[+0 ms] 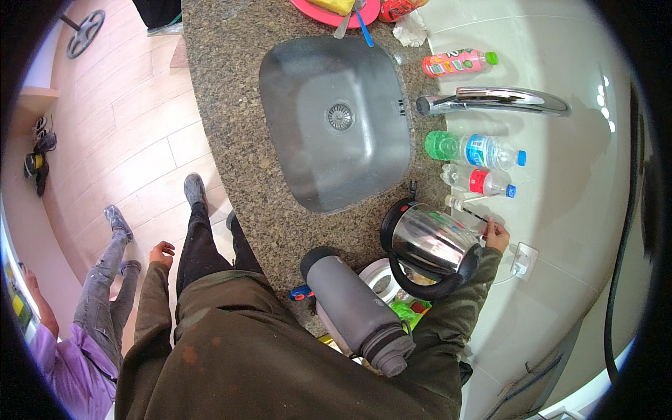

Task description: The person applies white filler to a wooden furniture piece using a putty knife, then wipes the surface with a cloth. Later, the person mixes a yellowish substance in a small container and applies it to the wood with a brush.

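My right hand (498,235) reaches past the electric kettle (432,238) toward the wall, its fingers closed on a thin dark stick (476,214). The stick's other end meets a small whitish bottle-like piece (455,202) behind the kettle; I cannot make out what kind of thing it is. The kettle is shiny steel with a black handle and base, and stands near my right forearm. My left hand (162,254) hangs beside my body over the floor, fingers loosely apart, holding nothing. A large grey water bottle (353,304) stands on the counter close to my chest.
A grey sink (336,168) is set in the speckled counter (231,115), with a chrome tap (504,102). Plastic bottles (483,150) line the wall. A pink plate (325,12) holds cutlery. A plug sits in a wall socket (523,261). Another person (70,350) stands at left.
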`<state>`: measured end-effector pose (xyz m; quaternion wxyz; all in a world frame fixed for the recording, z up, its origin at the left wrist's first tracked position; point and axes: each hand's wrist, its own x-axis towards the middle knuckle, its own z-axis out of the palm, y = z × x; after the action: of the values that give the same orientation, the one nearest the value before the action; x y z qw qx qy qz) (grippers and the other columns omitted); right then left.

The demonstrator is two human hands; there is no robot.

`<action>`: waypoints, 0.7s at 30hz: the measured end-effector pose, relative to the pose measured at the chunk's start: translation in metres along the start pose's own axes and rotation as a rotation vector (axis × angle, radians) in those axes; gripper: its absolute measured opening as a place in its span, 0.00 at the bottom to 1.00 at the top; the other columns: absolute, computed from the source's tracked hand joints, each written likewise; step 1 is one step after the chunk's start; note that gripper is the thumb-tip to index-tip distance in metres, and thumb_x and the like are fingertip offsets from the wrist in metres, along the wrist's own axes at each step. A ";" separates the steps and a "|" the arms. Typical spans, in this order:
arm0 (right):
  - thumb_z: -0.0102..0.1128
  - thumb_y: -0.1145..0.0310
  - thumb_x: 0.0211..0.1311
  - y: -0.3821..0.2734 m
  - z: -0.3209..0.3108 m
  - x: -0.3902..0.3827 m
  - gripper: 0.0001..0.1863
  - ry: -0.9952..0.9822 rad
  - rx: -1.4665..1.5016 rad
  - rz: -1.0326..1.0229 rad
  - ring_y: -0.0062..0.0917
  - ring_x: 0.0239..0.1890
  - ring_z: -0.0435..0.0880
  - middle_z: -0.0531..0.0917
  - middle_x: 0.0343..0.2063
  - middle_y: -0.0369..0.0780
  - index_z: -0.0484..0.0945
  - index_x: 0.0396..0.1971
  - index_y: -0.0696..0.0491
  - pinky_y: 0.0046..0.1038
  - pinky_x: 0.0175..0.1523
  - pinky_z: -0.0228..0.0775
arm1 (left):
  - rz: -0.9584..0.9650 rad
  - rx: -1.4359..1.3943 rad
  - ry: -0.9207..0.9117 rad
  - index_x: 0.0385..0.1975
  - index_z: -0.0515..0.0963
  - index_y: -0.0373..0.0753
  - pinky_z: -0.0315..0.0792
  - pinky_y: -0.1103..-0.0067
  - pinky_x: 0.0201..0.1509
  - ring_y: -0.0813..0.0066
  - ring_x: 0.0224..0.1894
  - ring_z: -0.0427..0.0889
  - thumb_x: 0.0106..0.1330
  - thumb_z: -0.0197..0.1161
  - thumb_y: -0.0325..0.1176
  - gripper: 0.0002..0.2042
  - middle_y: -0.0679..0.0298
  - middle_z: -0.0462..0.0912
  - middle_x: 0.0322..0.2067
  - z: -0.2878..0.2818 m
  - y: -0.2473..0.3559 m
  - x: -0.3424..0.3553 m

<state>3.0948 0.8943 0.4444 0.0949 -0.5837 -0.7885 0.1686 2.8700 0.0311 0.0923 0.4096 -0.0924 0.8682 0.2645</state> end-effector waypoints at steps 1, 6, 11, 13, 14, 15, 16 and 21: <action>0.64 0.68 0.61 -0.002 0.002 -0.002 0.08 -0.005 0.035 -0.044 0.22 0.24 0.85 0.83 0.20 0.38 0.80 0.32 0.58 0.22 0.22 0.74 | 0.002 -0.002 0.005 0.29 0.82 0.42 0.75 0.73 0.42 0.67 0.33 0.84 0.40 0.46 0.17 0.20 0.63 0.85 0.23 0.000 -0.001 -0.001; 0.66 0.62 0.61 -0.008 0.001 -0.004 0.13 -0.013 0.011 -0.010 0.22 0.23 0.84 0.81 0.17 0.37 0.81 0.28 0.58 0.23 0.22 0.75 | 0.031 -0.009 -0.001 0.30 0.81 0.40 0.75 0.75 0.41 0.68 0.33 0.84 0.37 0.46 0.18 0.20 0.63 0.85 0.24 0.004 -0.012 0.003; 0.67 0.60 0.60 -0.002 0.003 -0.007 0.14 0.022 -0.018 -0.133 0.20 0.21 0.83 0.82 0.17 0.37 0.82 0.28 0.58 0.23 0.22 0.74 | 0.025 -0.009 -0.009 0.29 0.81 0.42 0.75 0.74 0.42 0.68 0.33 0.84 0.39 0.46 0.18 0.19 0.63 0.85 0.24 0.004 -0.013 0.002; 0.67 0.60 0.60 -0.009 0.005 -0.006 0.14 0.012 -0.038 -0.087 0.20 0.20 0.82 0.82 0.17 0.37 0.82 0.28 0.58 0.22 0.23 0.74 | 0.010 -0.002 -0.006 0.28 0.81 0.42 0.74 0.73 0.42 0.68 0.34 0.84 0.40 0.47 0.18 0.19 0.64 0.85 0.24 0.005 -0.015 0.000; 0.67 0.60 0.60 -0.012 0.005 -0.007 0.14 0.014 -0.025 -0.070 0.20 0.20 0.81 0.82 0.18 0.37 0.82 0.28 0.59 0.22 0.23 0.74 | 0.000 0.001 -0.005 0.28 0.81 0.42 0.74 0.73 0.42 0.68 0.34 0.84 0.40 0.46 0.18 0.19 0.64 0.85 0.24 0.006 -0.017 0.000; 0.67 0.60 0.60 -0.014 0.006 -0.009 0.14 0.015 -0.012 -0.051 0.19 0.19 0.81 0.82 0.18 0.37 0.82 0.28 0.59 0.22 0.23 0.74 | -0.009 0.005 -0.005 0.29 0.81 0.42 0.74 0.73 0.42 0.68 0.34 0.84 0.40 0.46 0.18 0.19 0.64 0.85 0.24 0.005 -0.015 -0.001; 0.67 0.61 0.60 -0.013 0.007 -0.010 0.14 0.018 0.016 -0.092 0.19 0.19 0.81 0.82 0.18 0.37 0.82 0.28 0.59 0.22 0.23 0.74 | -0.014 0.003 -0.008 0.29 0.81 0.42 0.74 0.73 0.42 0.68 0.34 0.84 0.40 0.46 0.18 0.19 0.64 0.85 0.24 0.004 -0.011 -0.002; 0.68 0.62 0.59 -0.019 0.004 -0.008 0.13 0.003 -0.038 0.027 0.19 0.19 0.81 0.83 0.18 0.38 0.83 0.27 0.59 0.22 0.24 0.75 | 0.003 -0.007 -0.002 0.29 0.81 0.42 0.74 0.73 0.42 0.68 0.34 0.84 0.40 0.46 0.18 0.19 0.64 0.85 0.24 0.003 -0.008 -0.003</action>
<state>3.0791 0.8816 0.4484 0.0828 -0.5962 -0.7836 0.1538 2.8773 0.0256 0.0901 0.4096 -0.0924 0.8670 0.2681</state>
